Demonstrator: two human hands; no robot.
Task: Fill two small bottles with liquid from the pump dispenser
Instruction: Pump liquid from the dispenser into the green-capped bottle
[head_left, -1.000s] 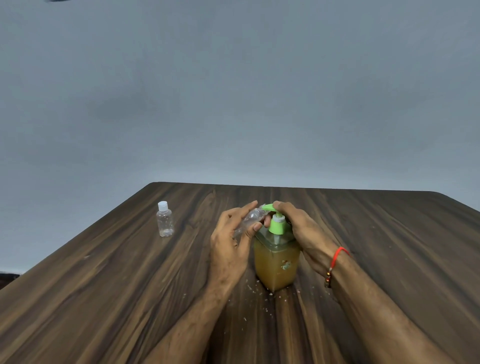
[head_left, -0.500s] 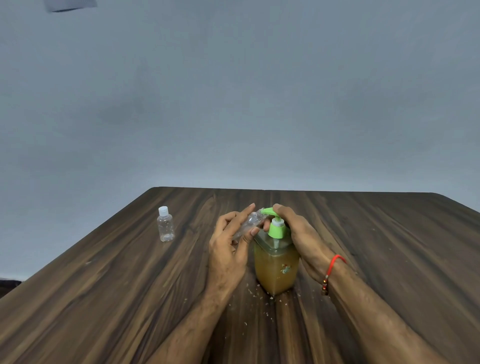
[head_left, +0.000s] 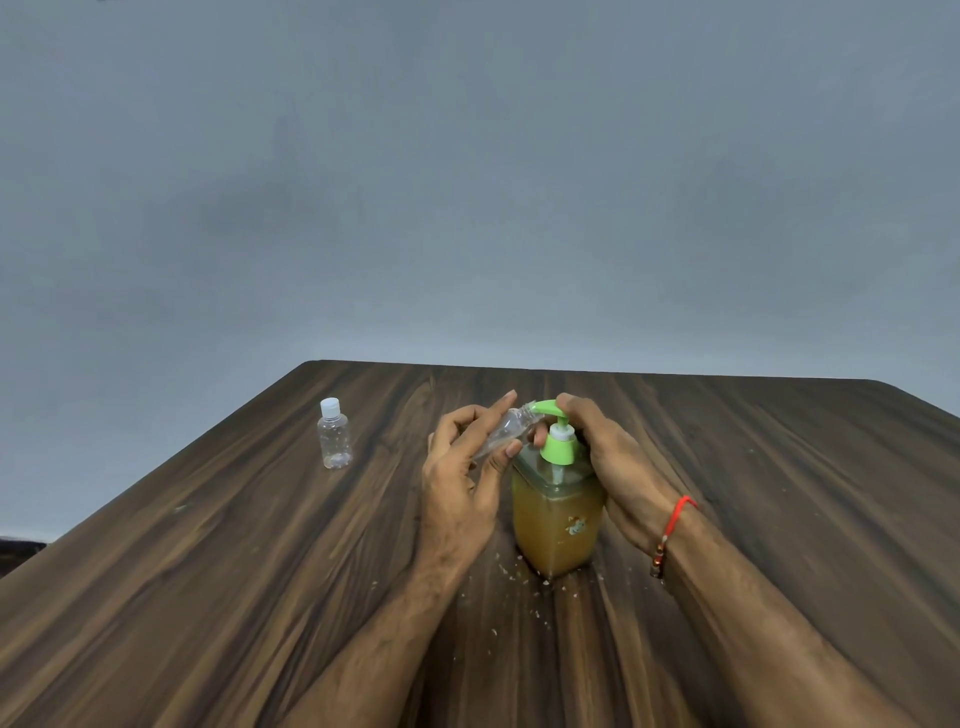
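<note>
A square pump dispenser of amber liquid with a green pump head stands on the dark wooden table. My left hand holds a small clear bottle tilted, its open neck at the green spout. My right hand wraps the dispenser's right side, with fingers on top of the pump head. A second small clear bottle with a white cap stands upright and capped to the far left, away from both hands.
Small pale crumbs lie scattered on the table around the dispenser's base. A red thread bracelet circles my right wrist. A plain grey wall rises behind the table's far edge.
The pump head has risen slightly under my right fingers. Both hands and the tilted bottle stay at the spout.
</note>
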